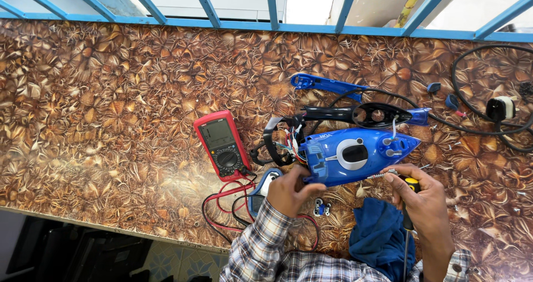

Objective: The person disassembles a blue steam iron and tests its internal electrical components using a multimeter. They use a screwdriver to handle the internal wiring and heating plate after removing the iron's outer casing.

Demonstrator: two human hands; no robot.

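The blue iron body [355,157] is lying at bench [111,93] centre-right, with the left hand [291,190] gripping its rear end, fingers closed, at 7 o'clock. At 5 o'clock, the right hand [425,201] is clasping a screwdriver [408,204], fingers closed around its handle. A black handle shell [361,115] is sitting at 12 o'clock, a red multimeter [222,145] at 9 o'clock, a blue cloth [377,235] at 6 o'clock.

One blue steam iron [358,155] (opened up), one red multimeter [224,145], one blue cloth [379,237]. One screwdriver [407,204]. Two hands.
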